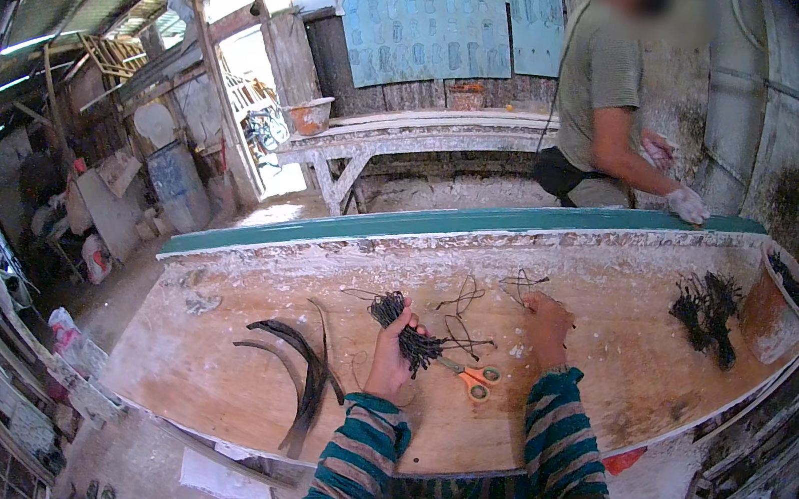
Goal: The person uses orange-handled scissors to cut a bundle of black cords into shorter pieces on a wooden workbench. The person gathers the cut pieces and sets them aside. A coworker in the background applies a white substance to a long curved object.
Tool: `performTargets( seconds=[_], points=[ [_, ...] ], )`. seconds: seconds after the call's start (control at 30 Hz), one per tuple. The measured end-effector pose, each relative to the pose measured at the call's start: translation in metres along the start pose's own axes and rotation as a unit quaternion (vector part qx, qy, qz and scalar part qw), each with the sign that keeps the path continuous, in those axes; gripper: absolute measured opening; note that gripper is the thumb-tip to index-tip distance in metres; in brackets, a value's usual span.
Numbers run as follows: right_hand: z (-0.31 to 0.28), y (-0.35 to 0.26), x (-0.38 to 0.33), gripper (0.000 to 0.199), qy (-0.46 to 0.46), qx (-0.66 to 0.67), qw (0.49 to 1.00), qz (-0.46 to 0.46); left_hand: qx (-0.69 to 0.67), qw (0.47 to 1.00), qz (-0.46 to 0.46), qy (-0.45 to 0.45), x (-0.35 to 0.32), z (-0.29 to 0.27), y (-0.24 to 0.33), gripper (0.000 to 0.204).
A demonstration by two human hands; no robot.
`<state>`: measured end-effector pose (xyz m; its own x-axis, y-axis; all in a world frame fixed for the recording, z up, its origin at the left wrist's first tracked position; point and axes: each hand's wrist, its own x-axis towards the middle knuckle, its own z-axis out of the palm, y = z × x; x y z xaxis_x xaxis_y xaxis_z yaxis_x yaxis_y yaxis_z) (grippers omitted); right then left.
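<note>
My left hand (393, 355) is wrapped round a bundle of black knotted cords (418, 351), whose ends stick out on both sides of the fist. Farther right, my right hand (548, 328) reaches down to the board with its fingers bent together at a thin black cord (522, 284). Whether the fingertips grip that cord is too small to tell. Between the hands lie scissors (477, 381) with orange handles, and more loose thin cords (462, 298) are scattered beyond them. Several curved black strips (312, 379) rest left of my left hand.
The wooden work table (184, 352) carries whitish dust and has a green strip (352, 226) along its far edge. At its right end stand a clay-coloured bucket (776, 319) and a pile of black cords (707, 315). Across the table is another person (608, 85) with a white-dusted hand on the green strip.
</note>
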<state>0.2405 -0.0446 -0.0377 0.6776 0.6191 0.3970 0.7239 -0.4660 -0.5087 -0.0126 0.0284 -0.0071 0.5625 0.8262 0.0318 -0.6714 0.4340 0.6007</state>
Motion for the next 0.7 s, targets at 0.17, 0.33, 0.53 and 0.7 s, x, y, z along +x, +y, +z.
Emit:
performTargets(
  seconds=[0.17, 0.33, 0.53, 0.7],
  points=[
    [0.009, -0.015, -0.009, 0.019, 0.002, 0.293, 0.954, -0.071, -0.009, 1.0, -0.022, 0.005, 0.002, 0.0, -0.003, 0.028],
    [-0.006, -0.054, -0.029, 0.017, -0.091, 0.314, 0.933, -0.152, -0.016, 1.0, -0.013, 0.011, 0.002, -0.003, -0.002, 0.027],
    [-0.015, -0.067, -0.042, 0.014, -0.168, 0.337, 0.9, -0.218, -0.011, 1.0, -0.01, 0.013, 0.004, -0.004, -0.003, 0.024],
    [-0.024, -0.081, -0.045, 0.017, -0.102, 0.375, 0.892, -0.23, 0.0, 1.0, -0.008, 0.011, 0.01, -0.015, -0.007, 0.024]
  ],
)
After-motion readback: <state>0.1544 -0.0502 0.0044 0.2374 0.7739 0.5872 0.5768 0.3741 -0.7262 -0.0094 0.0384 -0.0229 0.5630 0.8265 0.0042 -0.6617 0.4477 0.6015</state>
